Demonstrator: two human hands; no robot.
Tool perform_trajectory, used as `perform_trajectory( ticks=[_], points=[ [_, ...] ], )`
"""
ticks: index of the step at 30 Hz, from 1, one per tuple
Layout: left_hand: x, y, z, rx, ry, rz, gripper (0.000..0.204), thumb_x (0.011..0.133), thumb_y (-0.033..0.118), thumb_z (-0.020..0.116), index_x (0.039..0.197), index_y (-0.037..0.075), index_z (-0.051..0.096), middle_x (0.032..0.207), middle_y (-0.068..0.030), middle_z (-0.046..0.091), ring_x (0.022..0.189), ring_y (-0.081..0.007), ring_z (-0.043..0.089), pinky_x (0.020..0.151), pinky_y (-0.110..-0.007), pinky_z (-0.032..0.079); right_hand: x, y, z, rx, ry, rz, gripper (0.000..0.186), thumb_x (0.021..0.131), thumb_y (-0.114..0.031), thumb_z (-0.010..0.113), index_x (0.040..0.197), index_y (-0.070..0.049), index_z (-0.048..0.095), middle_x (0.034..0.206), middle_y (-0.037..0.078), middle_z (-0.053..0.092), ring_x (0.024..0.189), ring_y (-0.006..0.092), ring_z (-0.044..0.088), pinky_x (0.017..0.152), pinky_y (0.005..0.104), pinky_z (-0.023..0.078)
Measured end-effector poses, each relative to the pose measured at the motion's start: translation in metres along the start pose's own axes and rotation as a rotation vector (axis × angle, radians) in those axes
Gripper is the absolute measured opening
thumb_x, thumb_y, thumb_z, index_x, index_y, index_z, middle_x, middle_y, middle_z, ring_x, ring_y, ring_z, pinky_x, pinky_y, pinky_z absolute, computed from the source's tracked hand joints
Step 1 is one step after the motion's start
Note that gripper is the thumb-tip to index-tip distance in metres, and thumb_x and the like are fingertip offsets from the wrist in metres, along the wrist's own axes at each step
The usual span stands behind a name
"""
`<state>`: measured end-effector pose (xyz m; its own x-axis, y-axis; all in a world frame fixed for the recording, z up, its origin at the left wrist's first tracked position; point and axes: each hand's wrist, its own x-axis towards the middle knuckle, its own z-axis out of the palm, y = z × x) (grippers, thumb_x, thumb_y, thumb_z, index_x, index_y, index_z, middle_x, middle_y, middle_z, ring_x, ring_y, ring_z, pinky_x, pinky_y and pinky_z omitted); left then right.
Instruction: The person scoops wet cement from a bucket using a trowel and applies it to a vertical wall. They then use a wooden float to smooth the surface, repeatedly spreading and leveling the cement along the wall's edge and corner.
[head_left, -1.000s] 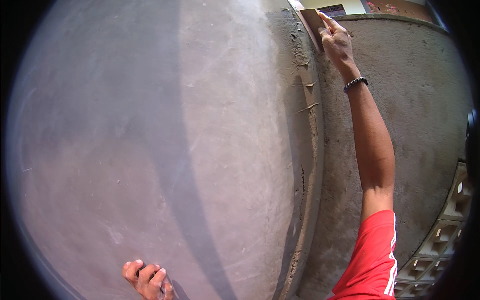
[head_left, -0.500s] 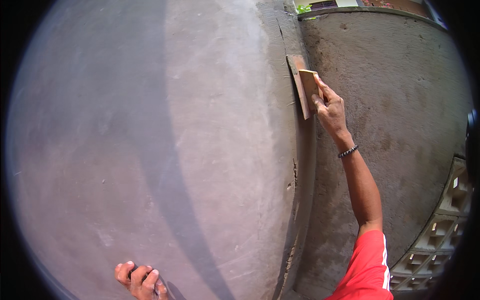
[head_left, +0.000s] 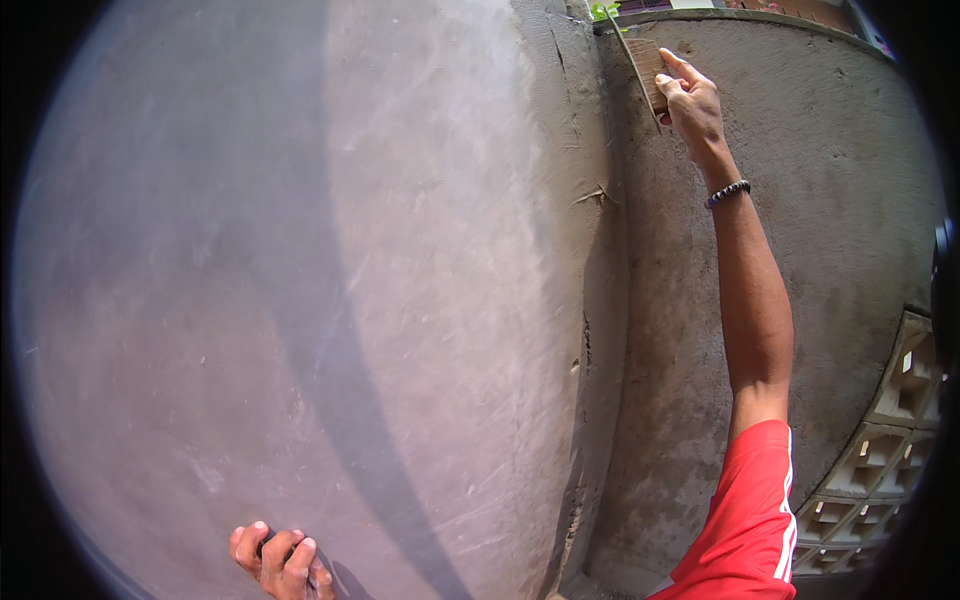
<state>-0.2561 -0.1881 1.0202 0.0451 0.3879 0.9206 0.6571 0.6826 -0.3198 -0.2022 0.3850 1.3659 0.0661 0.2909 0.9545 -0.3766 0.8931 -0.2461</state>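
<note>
The wooden float [head_left: 646, 80] is held in my right grip [head_left: 692, 105], its block handle [head_left: 650, 62] pinched between thumb and fingers and its thin blade nearly edge-on to the left of them, though I can't tell whether it touches a wall. Left of that grip are the rough corner strip [head_left: 592, 130] and the pale plastered wall [head_left: 440, 250]; behind it is the darker wall [head_left: 830, 170], and below it my beaded bracelet [head_left: 728, 194] and red sleeve [head_left: 740, 510]. My left grip [head_left: 285, 562], well apart at lower left, is curled, its contents unclear to me.
</note>
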Motion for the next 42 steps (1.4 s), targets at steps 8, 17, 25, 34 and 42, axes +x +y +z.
perform_trajectory(
  ticks=[8, 17, 25, 34, 42],
  points=[
    [0.000, 0.001, 0.004, -0.019, -0.022, 0.008, 0.024, 0.089, 0.024, 0.055, 0.100, 0.008, 0.068, 0.103, -0.0095, 0.066, 0.112, -0.0353, 0.055, 0.096, -0.053, 0.042, -0.011, 0.014, 0.017, -0.275, -0.128, -0.068, 0.047, 0.089, -0.012, 0.055, 0.136, -0.012, 0.055, 0.102, 0.012, 0.067, 0.087, 0.0169, 0.065, 0.078, 0.0304, 0.054],
    [0.007, 0.001, 0.003, 0.025, -0.003, 0.056, 0.028, 0.092, 0.030, 0.052, 0.098, 0.008, 0.069, 0.104, -0.0112, 0.067, 0.111, -0.0361, 0.055, 0.093, -0.052, 0.044, -0.233, 0.050, -0.026, -0.128, -0.194, 0.095, 0.050, 0.086, 0.000, 0.057, 0.135, -0.004, 0.053, 0.131, 0.018, 0.059, 0.119, 0.0279, 0.059, 0.104, 0.0368, 0.045],
    [0.008, 0.004, 0.000, 0.084, -0.014, 0.053, 0.030, 0.090, 0.031, 0.054, 0.094, 0.006, 0.069, 0.103, -0.0118, 0.067, 0.109, -0.0348, 0.056, 0.093, -0.050, 0.044, -0.412, 0.080, -0.061, -0.144, -0.244, 0.260, 0.055, 0.082, 0.005, 0.062, 0.134, -0.010, 0.056, 0.095, 0.016, 0.064, 0.079, 0.0242, 0.062, 0.075, 0.0351, 0.050],
    [-0.016, -0.012, 0.014, -0.003, 0.047, 0.040, 0.024, 0.075, 0.020, 0.052, 0.092, 0.006, 0.062, 0.093, -0.0107, 0.061, 0.118, -0.0361, 0.044, 0.100, -0.058, 0.029, -0.426, 0.050, -0.108, 0.094, -0.097, 0.564, 0.053, 0.094, -0.011, 0.056, 0.143, 0.002, 0.040, 0.138, 0.015, 0.052, 0.124, 0.0225, 0.052, 0.104, 0.0351, 0.042],
    [-0.010, -0.009, 0.010, -0.018, 0.054, 0.031, 0.024, 0.071, 0.020, 0.055, 0.090, 0.006, 0.062, 0.091, -0.0101, 0.061, 0.115, -0.0356, 0.045, 0.099, -0.057, 0.030, -0.126, 0.021, -0.016, 0.293, -0.040, 0.180, 0.050, 0.096, -0.010, 0.052, 0.145, -0.011, 0.041, 0.104, 0.007, 0.062, 0.090, 0.0117, 0.064, 0.072, 0.0279, 0.060]
  ],
)
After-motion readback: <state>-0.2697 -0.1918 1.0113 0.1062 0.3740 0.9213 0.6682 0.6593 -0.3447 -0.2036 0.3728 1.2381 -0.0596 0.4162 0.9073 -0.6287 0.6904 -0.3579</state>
